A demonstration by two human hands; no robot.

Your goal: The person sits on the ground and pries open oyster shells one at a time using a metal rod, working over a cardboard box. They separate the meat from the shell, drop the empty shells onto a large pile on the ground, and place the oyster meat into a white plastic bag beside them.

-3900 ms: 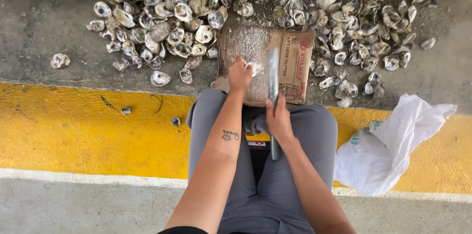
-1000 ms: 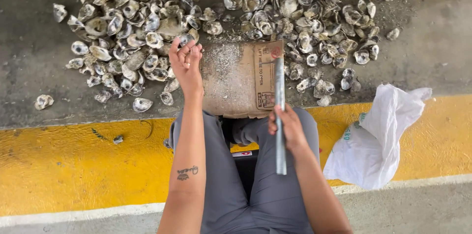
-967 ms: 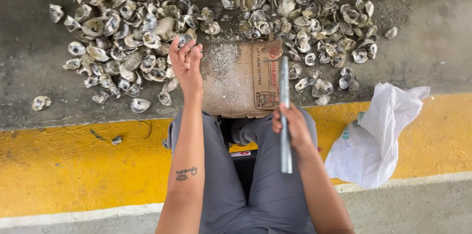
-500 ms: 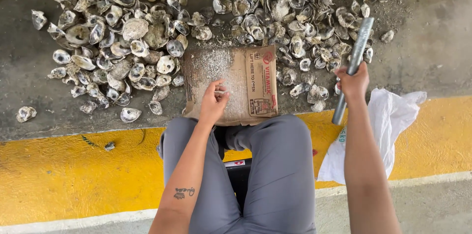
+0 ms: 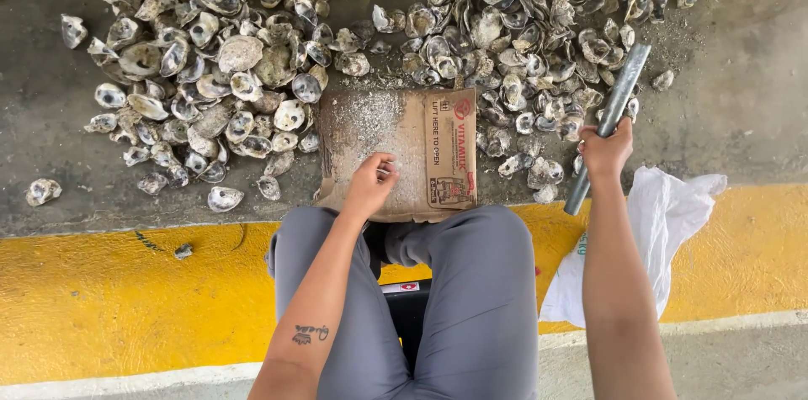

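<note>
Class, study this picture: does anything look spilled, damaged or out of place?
The cardboard sheet is worn and dusted with pale grit where the left hand rests. One shell lies apart from the shell pile. The right hand holds a metal bar raised.

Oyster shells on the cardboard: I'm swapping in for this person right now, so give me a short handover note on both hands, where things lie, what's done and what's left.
Left hand: on the cardboard sheet, fingers pinching a small pale piece, seemingly a shell; too small to be sure.
Right hand: gripping a grey metal bar, raised off to the right above the shells.
Things: a big oyster shell pile spreads over the grey concrete beyond the cardboard; a white plastic bag lies by the right knee.
Done: the cardboard is dusted with pale grit.
Left: most shells in the pile look whole.
</note>
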